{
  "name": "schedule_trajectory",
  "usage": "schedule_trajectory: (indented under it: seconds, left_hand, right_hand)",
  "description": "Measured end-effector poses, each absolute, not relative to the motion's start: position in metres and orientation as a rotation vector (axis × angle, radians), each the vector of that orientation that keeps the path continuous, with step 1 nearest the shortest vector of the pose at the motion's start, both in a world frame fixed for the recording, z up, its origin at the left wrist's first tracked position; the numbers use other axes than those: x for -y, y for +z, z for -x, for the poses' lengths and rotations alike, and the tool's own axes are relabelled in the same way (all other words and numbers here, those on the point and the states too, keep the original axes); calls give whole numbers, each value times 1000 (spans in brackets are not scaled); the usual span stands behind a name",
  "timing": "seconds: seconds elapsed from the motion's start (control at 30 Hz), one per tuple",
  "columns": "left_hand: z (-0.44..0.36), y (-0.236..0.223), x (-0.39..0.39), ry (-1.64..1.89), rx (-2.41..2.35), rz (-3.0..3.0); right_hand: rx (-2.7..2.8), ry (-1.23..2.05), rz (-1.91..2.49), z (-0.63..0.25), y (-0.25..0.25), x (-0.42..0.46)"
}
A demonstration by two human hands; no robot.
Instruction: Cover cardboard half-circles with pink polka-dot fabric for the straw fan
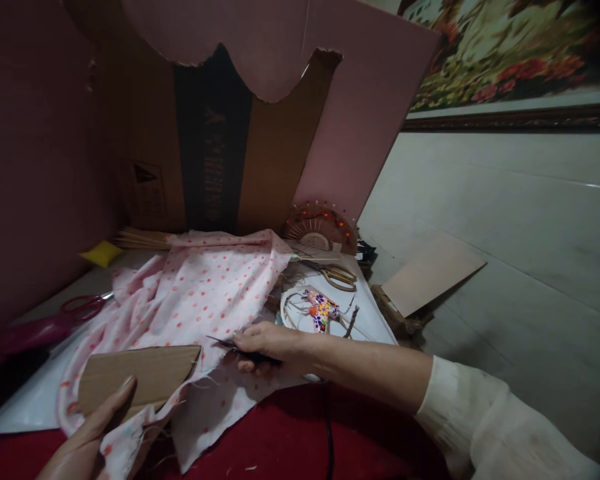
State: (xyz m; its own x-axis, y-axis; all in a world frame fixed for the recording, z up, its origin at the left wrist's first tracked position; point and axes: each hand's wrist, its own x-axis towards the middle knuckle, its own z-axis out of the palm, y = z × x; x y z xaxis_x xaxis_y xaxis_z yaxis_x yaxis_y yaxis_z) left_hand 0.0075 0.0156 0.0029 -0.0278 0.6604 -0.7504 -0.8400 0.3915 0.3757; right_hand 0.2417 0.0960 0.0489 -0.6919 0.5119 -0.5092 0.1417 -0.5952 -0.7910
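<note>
My left hand is closed at the lower left, its thumb pressed on a brown cardboard piece with a curved right edge. Under and around the cardboard runs pink fabric with red dots, whose cut edge is frayed near my left fingers. Dark scissors are in my right hand, their thin pointed tip aimed left, over the fabric and just past the cardboard's right corner. Most of the scissors' handle is hidden in my fingers. A loose flap of the fabric hangs down over the red cloth.
Gold-handled scissors and a colourful patterned animal figure lie on the white surface at right. Red-handled scissors and a yellow packet are at left. A large cardboard box stands behind, with a pin-studded cardboard half-ring.
</note>
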Motion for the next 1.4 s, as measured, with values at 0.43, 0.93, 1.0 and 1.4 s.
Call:
schedule_trajectory:
  seconds: [0.43,0.93,1.0,1.4]
  left_hand:
    - [-5,-6,-12,1208,-1007,119]
    - [-4,-2,-14,1165,-1053,196]
    - [-3,-5,-13,1177,-1068,166]
    - [-4,-4,-11,1197,-1050,122]
  right_hand:
    - [1194,2395,1182,-232,55,-92]
    - [1236,2293,1230,-238,49,-86]
    - [1190,2379,1269,-240,52,-88]
    - [1281,2431,1308,-235,62,-97]
